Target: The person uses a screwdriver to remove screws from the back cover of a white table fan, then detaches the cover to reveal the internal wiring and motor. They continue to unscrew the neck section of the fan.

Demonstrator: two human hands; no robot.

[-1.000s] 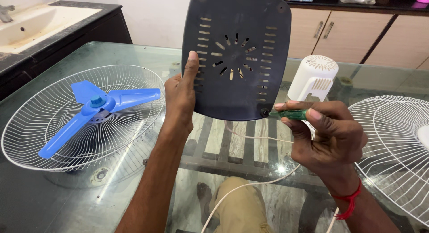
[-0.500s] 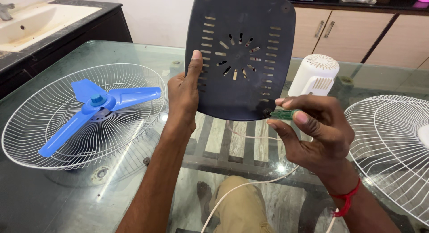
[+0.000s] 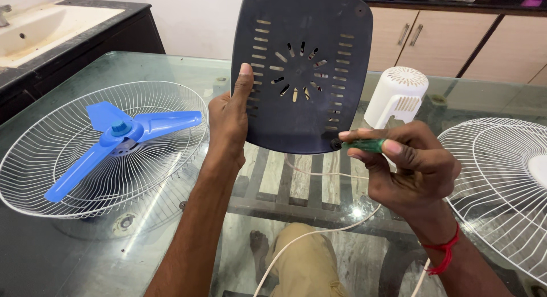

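Head view: far left, I see a white wire fan guard on the glass table cradling a blue fan blade. My left hand grasps the dark vented base plate upright at centre. My right hand clenches a green-handled screwdriver, tip touching the plate's lower right corner. Behind it stands a white motor cover; another wire guard lies right.

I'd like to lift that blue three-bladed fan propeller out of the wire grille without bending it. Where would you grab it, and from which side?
Probably by the raised round hub at the centre of the blue three-bladed plastic fan propeller, coming straight down from above. It lies flat in the white wire grille, whose upturned rim blocks a sideways reach, and the long blades look thin and likely to flex, while the knob on the hub stands proud for fingertips.
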